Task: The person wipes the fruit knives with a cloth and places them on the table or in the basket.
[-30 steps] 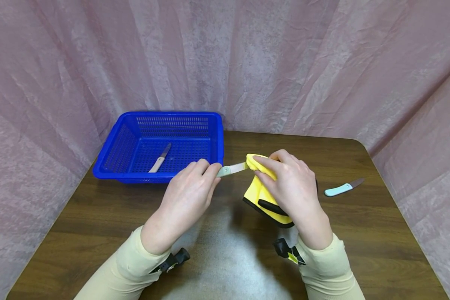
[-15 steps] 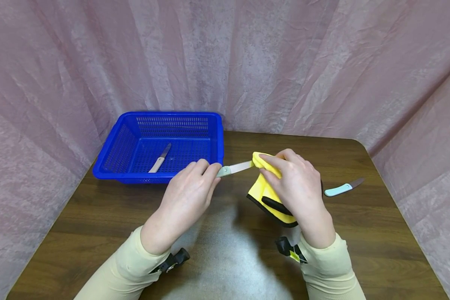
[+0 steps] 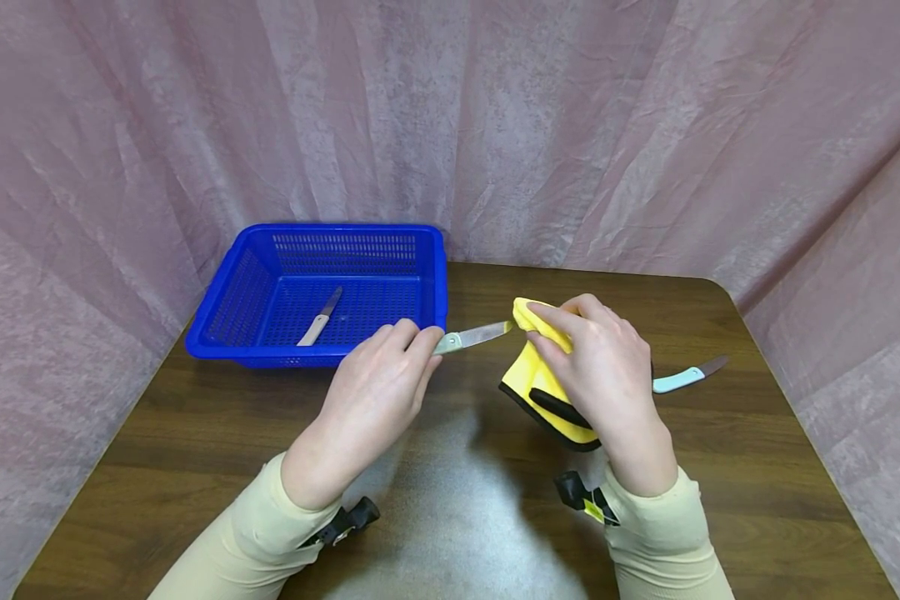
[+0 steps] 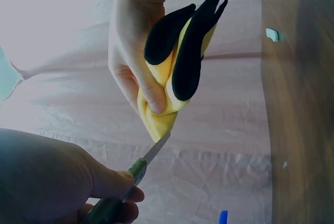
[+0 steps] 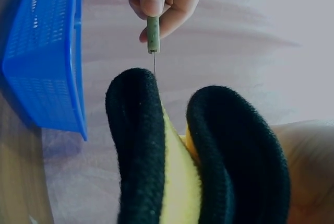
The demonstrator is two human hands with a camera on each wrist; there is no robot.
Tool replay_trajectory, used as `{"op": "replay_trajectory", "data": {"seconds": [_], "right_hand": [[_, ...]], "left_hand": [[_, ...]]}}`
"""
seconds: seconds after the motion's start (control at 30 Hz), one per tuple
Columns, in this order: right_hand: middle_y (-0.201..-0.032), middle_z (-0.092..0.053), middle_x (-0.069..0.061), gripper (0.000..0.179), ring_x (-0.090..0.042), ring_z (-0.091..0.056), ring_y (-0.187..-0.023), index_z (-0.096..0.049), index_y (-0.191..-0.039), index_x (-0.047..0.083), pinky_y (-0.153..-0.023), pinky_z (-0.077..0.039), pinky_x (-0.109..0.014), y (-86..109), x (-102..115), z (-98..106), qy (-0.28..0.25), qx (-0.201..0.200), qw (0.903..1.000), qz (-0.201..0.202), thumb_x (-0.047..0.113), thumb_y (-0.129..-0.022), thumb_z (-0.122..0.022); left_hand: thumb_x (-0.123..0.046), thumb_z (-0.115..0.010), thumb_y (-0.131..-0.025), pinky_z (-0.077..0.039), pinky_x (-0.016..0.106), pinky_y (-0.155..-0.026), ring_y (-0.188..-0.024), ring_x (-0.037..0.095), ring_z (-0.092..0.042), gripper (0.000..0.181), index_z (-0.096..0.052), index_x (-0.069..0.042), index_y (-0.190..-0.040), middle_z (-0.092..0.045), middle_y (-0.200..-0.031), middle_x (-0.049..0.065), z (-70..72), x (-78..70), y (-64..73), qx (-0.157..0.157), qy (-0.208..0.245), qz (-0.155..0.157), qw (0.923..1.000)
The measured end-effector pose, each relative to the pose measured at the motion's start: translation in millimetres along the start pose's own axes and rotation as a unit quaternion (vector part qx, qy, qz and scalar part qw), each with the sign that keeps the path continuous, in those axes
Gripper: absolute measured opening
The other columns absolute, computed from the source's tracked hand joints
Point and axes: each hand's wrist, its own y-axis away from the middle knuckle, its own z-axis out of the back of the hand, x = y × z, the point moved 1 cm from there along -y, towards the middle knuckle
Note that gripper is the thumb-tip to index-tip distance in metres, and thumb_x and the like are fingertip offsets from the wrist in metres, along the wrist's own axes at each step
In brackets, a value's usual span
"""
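Observation:
My left hand (image 3: 381, 379) grips the pale green handle of a small knife (image 3: 483, 334), its blade pointing right over the table. In my right hand (image 3: 607, 358) a folded yellow cloth (image 3: 528, 379) with black edging is pinched between thumb and fingers, its lower part hanging down. The cloth's folded top sits right at the knife's tip, and most of the blade shows bare. From the left wrist view, the blade (image 4: 158, 147) meets the bottom of the bunched cloth (image 4: 159, 122). The right wrist view shows the blade edge-on beyond the cloth's dark trim (image 5: 136, 140).
A blue plastic basket (image 3: 315, 354) stands at the back left, with a white-handled knife (image 3: 319, 319) lying inside. Another knife, with a light blue handle (image 3: 678, 381), lies on the wooden table (image 3: 750, 467) right of my right hand. A pink curtain (image 3: 495, 125) hangs behind.
My right hand and the cloth have slid right and slightly up along the blade to its tip, baring more of it. The left hand and knife have stayed put.

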Motion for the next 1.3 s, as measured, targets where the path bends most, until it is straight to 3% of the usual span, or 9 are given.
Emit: {"op": "replay_trajectory", "data": {"seconds": [0.23, 0.53, 0.73, 0.93, 1.3], "right_hand": [[-0.107, -0.072, -0.003, 0.039, -0.033, -0.068, -0.084, -0.083, -0.131, 0.028, -0.068, -0.052, -0.057, 0.8, 1.6, 2.2, -0.008, -0.011, 0.9999, 0.007, 0.023, -0.093, -0.09], [-0.107, -0.072, -0.002, 0.04, -0.032, -0.068, -0.086, -0.084, -0.131, 0.028, -0.071, -0.052, -0.056, 2.1, 4.8, 4.8, -0.024, -0.023, 0.9993, 0.018, 0.021, -0.093, -0.091], [-0.107, -0.071, -0.002, 0.04, -0.032, -0.067, -0.084, -0.084, -0.131, 0.028, -0.069, -0.052, -0.055, 2.8, 7.0, 6.3, -0.025, -0.025, 0.9991, 0.023, 0.022, -0.093, -0.091], [-0.107, -0.071, -0.002, 0.04, -0.032, -0.067, -0.084, -0.083, -0.131, 0.028, -0.07, -0.052, -0.056, 2.9, 8.0, 7.2, -0.027, -0.027, 0.9989, 0.028, 0.021, -0.093, -0.091], [-0.106, -0.072, -0.003, 0.04, -0.031, -0.067, -0.084, -0.083, -0.131, 0.028, -0.069, -0.052, -0.054, 3.0, 11.7, 7.8, -0.03, -0.026, 0.9984, 0.041, 0.023, -0.093, -0.091]], "left_hand": [[-0.016, -0.068, -0.111, -0.047, 0.04, -0.057, -0.068, 0.03, -0.059, 0.013, -0.07, -0.003, -0.111, -0.058, -0.08, 0.004, -1.3, -0.1, -0.5, 0.014, -0.02, 0.001, 0.9997], [-0.011, -0.066, -0.11, -0.042, 0.039, -0.052, -0.06, 0.029, -0.056, 0.024, -0.058, -0.006, -0.088, -0.05, -0.07, 0.003, -4.7, 0.4, -0.2, 0.029, -0.028, 0.008, 0.9991], [-0.013, -0.066, -0.111, -0.043, 0.039, -0.052, -0.06, 0.028, -0.056, 0.021, -0.058, -0.006, -0.093, -0.05, -0.072, 0.002, -3.9, 0.4, -0.7, 0.036, -0.022, 0.021, 0.9989], [-0.016, -0.078, -0.105, -0.046, 0.04, -0.053, -0.061, 0.027, -0.058, 0.021, -0.059, -0.007, -0.103, -0.055, -0.075, 0.002, -2.2, 1.2, -0.9, 0.039, -0.006, 0.029, 0.9988], [-0.016, -0.083, -0.101, -0.046, 0.041, -0.049, -0.059, 0.026, -0.059, 0.027, -0.059, -0.007, -0.103, -0.055, -0.077, 0.003, -3.9, 3.0, -0.2, 0.032, -0.006, 0.026, 0.9991]]}}
